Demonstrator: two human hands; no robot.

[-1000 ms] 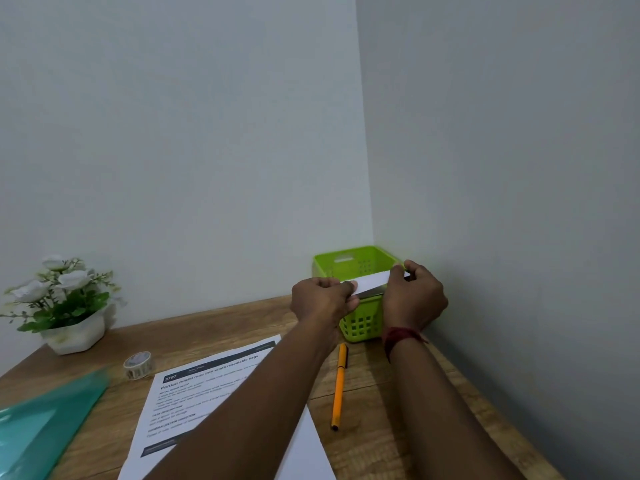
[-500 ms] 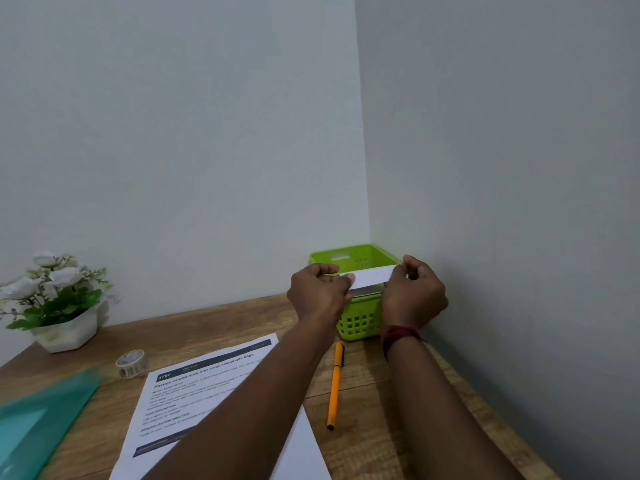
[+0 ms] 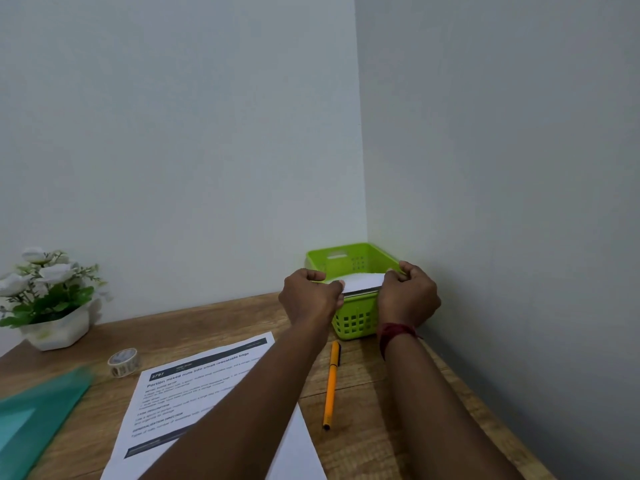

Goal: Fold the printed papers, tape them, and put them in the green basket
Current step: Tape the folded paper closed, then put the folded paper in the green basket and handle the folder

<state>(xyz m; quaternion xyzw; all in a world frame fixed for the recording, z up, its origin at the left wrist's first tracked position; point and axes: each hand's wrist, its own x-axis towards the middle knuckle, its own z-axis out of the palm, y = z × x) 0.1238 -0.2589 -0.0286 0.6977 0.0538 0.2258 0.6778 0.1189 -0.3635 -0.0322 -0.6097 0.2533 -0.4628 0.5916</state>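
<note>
Head view: left hand (image 3: pixel 311 299) and right hand (image 3: pixel 408 296), two in all, each pinch one end of single folded paper (image 3: pixel 360 282), held level over front rim of one green basket (image 3: pixel 353 320), centre right of frame. On table (image 3: pixel 381 393): one printed sheet (image 3: pixel 194 382) lower centre, one orange pen (image 3: pixel 330 386) right of it, one tape roll (image 3: pixel 123 362), one potted plant (image 3: pixel 52 299) at left edge, one teal set square (image 3: pixel 34 410) lower left. Versus half second ago: paper slightly lower over basket; both pinches unchanged.
</note>
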